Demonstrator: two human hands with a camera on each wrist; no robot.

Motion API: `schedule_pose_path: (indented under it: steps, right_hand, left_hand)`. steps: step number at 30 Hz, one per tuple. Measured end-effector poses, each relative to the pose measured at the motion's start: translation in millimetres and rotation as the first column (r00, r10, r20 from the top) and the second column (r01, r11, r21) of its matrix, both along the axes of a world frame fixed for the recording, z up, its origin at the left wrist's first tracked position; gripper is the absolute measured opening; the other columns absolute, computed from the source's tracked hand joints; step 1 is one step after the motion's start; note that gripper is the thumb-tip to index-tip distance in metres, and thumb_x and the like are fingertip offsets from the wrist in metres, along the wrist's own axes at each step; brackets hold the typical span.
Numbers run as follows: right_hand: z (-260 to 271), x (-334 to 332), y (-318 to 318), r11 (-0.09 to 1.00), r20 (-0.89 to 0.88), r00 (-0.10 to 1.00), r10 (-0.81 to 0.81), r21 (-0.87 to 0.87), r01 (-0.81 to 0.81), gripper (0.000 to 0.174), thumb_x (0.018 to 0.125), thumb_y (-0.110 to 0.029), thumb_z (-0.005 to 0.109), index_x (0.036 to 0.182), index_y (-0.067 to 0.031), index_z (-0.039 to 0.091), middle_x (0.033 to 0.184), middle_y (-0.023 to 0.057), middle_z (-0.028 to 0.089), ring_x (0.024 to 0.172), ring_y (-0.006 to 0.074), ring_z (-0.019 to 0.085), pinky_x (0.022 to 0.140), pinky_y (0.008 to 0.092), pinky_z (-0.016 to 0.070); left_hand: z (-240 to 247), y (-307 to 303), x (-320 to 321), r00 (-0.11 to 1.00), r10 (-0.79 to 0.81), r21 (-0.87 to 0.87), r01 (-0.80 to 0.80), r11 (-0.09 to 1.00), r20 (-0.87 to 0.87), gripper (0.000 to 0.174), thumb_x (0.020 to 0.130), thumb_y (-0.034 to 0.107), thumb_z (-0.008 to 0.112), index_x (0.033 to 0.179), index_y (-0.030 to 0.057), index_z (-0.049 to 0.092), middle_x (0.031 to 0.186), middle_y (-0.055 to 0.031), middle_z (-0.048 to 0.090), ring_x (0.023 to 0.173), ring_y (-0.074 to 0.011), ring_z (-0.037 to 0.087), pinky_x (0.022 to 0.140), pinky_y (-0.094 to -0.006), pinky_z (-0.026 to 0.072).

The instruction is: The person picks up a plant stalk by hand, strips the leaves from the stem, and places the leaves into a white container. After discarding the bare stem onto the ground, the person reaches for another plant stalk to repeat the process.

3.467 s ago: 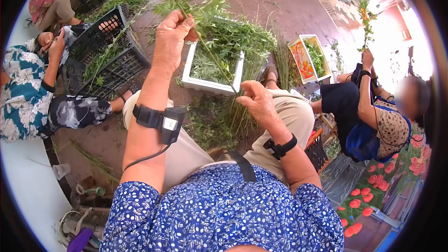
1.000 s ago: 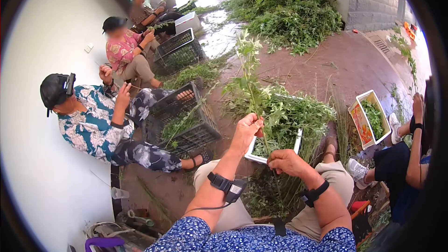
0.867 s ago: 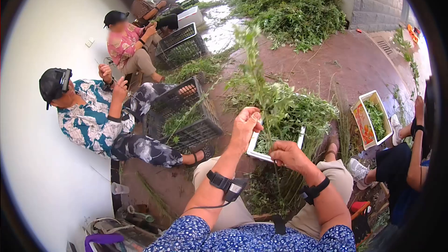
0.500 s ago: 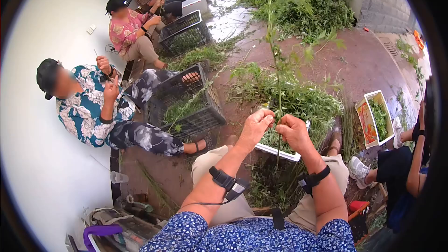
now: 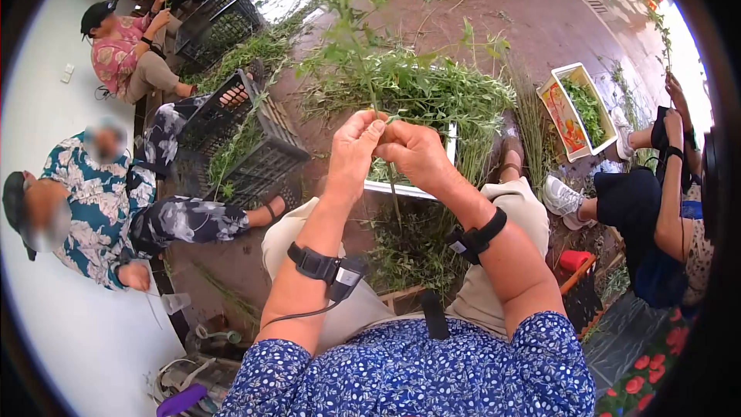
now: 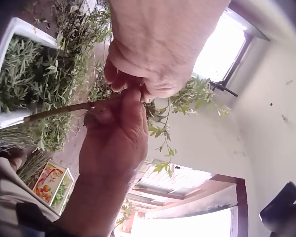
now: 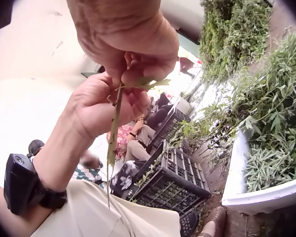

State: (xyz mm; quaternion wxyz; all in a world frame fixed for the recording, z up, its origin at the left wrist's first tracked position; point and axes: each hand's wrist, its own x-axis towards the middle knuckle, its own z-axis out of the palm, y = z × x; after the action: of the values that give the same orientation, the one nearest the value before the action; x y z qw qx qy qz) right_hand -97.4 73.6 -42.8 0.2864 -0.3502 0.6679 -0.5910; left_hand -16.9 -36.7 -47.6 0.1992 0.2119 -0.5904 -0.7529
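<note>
Both hands meet on one leafy stem (image 5: 396, 201), held upright in front of the lap. My left hand (image 5: 355, 150) pinches it between thumb and fingers, below the leafy top. The right hand (image 5: 417, 150) grips it close beside the left, fingers curled, knuckles outward. In the left wrist view, the bare lower stem (image 6: 54, 112) sticks out past the right hand (image 6: 111, 143). A small leaf (image 7: 158, 85) shows at the right fingertips in the right wrist view. Beyond the hands is a white box (image 5: 401, 189) heaped with cut greenery (image 5: 432, 93).
A black crate (image 5: 266, 143) with greenery stands left, beside a seated person in a floral shirt (image 5: 85, 193). A yellow-white box (image 5: 575, 150) of leaves stands right, near another seated person (image 5: 671, 208). Stripped stalks (image 5: 532, 116) and loose leaves (image 5: 401, 255) lie on the floor.
My hands, earlier apart along the slanted stem, have come together on it, and it now stands upright. The head view has swung about. The person at left has lowered a hand.
</note>
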Motion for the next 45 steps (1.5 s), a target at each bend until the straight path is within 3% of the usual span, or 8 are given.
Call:
schedule_pose_path:
  steps: [10,20,23,32,36,38,40,45]
  right_hand:
    - [-4,-28,23,0.976,-0.108,0.971,-0.212,0.027,0.216,0.011,0.081,-0.008,0.054,0.088,-0.0021,0.060,0.069,0.0048,0.057,0.061,0.0114,0.051,0.057,0.0280,0.0447]
    - [-12,-12,4,0.992,0.140,0.984,0.106,0.054,-0.114,0.055,0.071,-0.017,0.069,0.120,-0.0016,0.049,0.093,0.0116,0.061,0.084,0.0175,0.057,0.075,0.0304,0.0464]
    - [5,-6,-6,0.975,0.293,0.940,0.173,0.088,-0.206,0.035,0.074,-0.009,0.065,0.106,0.0010,0.054,0.067,-0.0001,0.050,0.059,0.0082,0.048,0.053,0.0242,0.0404]
    - [-12,1,-4,0.993,0.454,0.884,0.113,-0.035,-0.109,0.004,0.080,-0.003,0.057,0.081,-0.0015,0.054,0.067,0.0005,0.052,0.056,0.0069,0.048,0.052,0.0222,0.0397]
    - [-21,5,-1,0.999,0.377,0.925,0.048,-0.040,-0.036,0.003,0.080,-0.003,0.056,0.082,-0.0011,0.054,0.066,0.0015,0.053,0.058,0.0086,0.051,0.052,0.0247,0.0406]
    - [-21,6,2,0.999,-0.299,0.953,-0.045,-0.041,0.034,0.005,0.078,-0.001,0.055,0.083,-0.0006,0.053,0.066,0.0073,0.054,0.059,0.0163,0.054,0.054,0.0296,0.0427]
    - [-33,0,0,0.982,-0.601,0.777,-0.187,-0.139,0.129,0.003,0.077,-0.005,0.053,0.077,-0.0023,0.052,0.070,0.0171,0.054,0.066,0.0347,0.055,0.058,0.0394,0.0435]
    - [-2,-8,36,0.997,-0.316,0.947,-0.063,0.030,0.077,0.007,0.076,-0.005,0.055,0.081,-0.0001,0.057,0.070,0.0135,0.059,0.063,0.0270,0.057,0.059,0.0356,0.0448]
  left_hand:
    - [10,-20,4,0.995,0.063,0.120,-0.054,0.991,-0.073,0.009,0.091,0.014,0.049,0.091,0.0053,0.051,0.076,-0.0008,0.052,0.060,-0.0112,0.057,0.054,-0.0246,0.0461]
    - [10,-20,-4,0.981,0.120,0.293,-0.071,0.954,-0.155,0.008,0.091,0.013,0.051,0.090,0.0053,0.051,0.075,-0.0028,0.053,0.058,-0.0122,0.054,0.052,-0.0242,0.0451]
    - [7,-26,-3,0.977,0.116,0.311,-0.056,0.949,-0.178,0.008,0.091,0.013,0.052,0.091,0.0053,0.051,0.077,-0.0032,0.053,0.059,-0.0136,0.055,0.053,-0.0256,0.0453]
    - [8,-24,7,0.978,0.092,0.326,-0.026,0.945,-0.190,0.007,0.092,0.014,0.050,0.092,0.0069,0.049,0.077,-0.0037,0.052,0.057,-0.0135,0.052,0.052,-0.0267,0.0436]
    - [4,-13,3,0.966,0.079,0.411,0.031,0.911,-0.247,0.006,0.092,0.014,0.049,0.092,0.0085,0.048,0.073,-0.0029,0.051,0.052,-0.0115,0.048,0.049,-0.0254,0.0393]
    - [1,-11,1,0.958,0.061,0.385,0.054,0.921,-0.280,0.007,0.092,0.015,0.049,0.091,0.0088,0.047,0.072,-0.0026,0.050,0.051,-0.0102,0.046,0.048,-0.0245,0.0380]
    - [4,-7,2,0.941,0.109,0.298,-0.009,0.955,-0.321,0.009,0.091,0.017,0.051,0.088,0.0085,0.047,0.070,-0.0022,0.049,0.047,-0.0086,0.042,0.043,-0.0235,0.0347]
    - [17,-4,14,0.942,0.141,0.389,-0.012,0.921,-0.305,0.009,0.094,0.015,0.045,0.090,0.0081,0.049,0.073,-0.0033,0.049,0.049,-0.0088,0.038,0.045,-0.0241,0.0323]
